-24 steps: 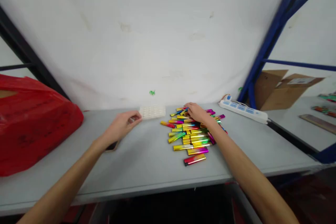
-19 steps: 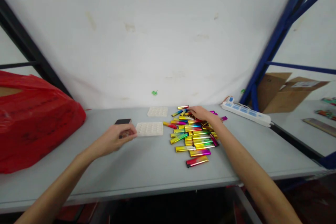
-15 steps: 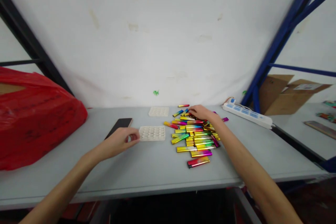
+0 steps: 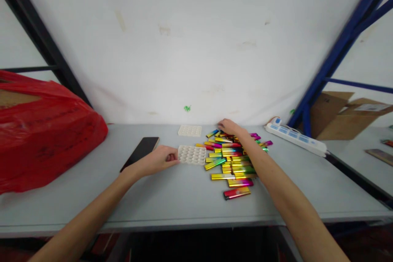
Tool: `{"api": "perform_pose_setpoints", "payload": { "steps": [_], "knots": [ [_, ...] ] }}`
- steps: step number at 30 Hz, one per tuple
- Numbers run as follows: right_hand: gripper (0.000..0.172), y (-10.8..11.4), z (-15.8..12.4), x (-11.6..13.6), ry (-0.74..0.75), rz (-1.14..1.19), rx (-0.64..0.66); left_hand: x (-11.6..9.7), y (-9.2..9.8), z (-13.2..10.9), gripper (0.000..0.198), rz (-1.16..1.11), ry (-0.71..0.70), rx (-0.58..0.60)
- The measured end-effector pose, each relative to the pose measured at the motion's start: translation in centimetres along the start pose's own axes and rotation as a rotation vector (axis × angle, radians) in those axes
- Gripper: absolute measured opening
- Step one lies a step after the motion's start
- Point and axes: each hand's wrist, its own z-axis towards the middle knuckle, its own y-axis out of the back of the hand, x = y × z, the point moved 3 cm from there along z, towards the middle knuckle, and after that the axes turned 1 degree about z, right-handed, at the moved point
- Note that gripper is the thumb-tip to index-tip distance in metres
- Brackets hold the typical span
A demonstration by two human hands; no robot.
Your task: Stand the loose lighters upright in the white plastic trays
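My left hand [image 4: 162, 159] is closed, its thumb and fingers pinching the left edge of a white tray with rows of round holes [image 4: 192, 154]. The tray lies on the table with its right edge against the pile of shiny lighters [image 4: 233, 159]. These lighters are yellow, red, green, blue and purple, heaped loosely. My right hand [image 4: 232, 127] reaches over the far side of the pile, its fingers bent down at the back; what they hold is hidden. A second white holed tray [image 4: 189, 131] lies farther back, near the wall.
A black phone [image 4: 141, 151] lies left of the near tray, partly behind my left wrist. A red plastic bag [image 4: 49, 135] fills the left side. On the right are a white power strip [image 4: 296, 137], a blue rack post [image 4: 328, 69] and an open cardboard box [image 4: 340, 118].
My left hand has slid the near tray rightward, up to the lighters. My right hand has moved to the pile's back edge, over the spot where a single red-and-yellow lighter lay.
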Motion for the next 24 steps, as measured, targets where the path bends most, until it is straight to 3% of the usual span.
{"api": "perform_pose_setpoints", "payload": {
  "steps": [5, 13, 18, 20, 22, 23, 24],
  "knots": [
    [0.031, 0.4, -0.5, 0.2, 0.018, 0.008, -0.003, -0.1, -0.2, 0.0, 0.033, -0.01, -0.012, -0.022],
    [0.036, 3.6, -3.0, -0.3, 0.011, 0.048, -0.073, 0.0, -0.6, -0.2, 0.03, 0.031, -0.032, -0.046],
    [0.034, 3.2, -4.0, -1.0, 0.001, 0.068, -0.047, 0.0, -0.7, -0.2, 0.025, 0.083, -0.016, -0.061],
    [0.034, 2.7, -4.1, -1.2, -0.011, 0.074, -0.044, -1.3, -0.1, -1.6, 0.03, 0.121, 0.014, -0.107],
    [0.034, 2.2, -4.2, -1.4, -0.025, 0.078, -0.041, -3.5, 0.7, -4.3, 0.038, 0.179, 0.069, -0.277],
    [0.035, 2.0, -4.2, -1.4, -0.03, 0.08, -0.039, -4.8, 0.5, -6.0, 0.038, 0.178, 0.083, -0.334],
    [0.035, 1.9, -4.1, -1.4, -0.035, 0.081, -0.036, -6.2, -0.3, -7.7, 0.036, 0.144, 0.071, -0.309]
  ]
}}
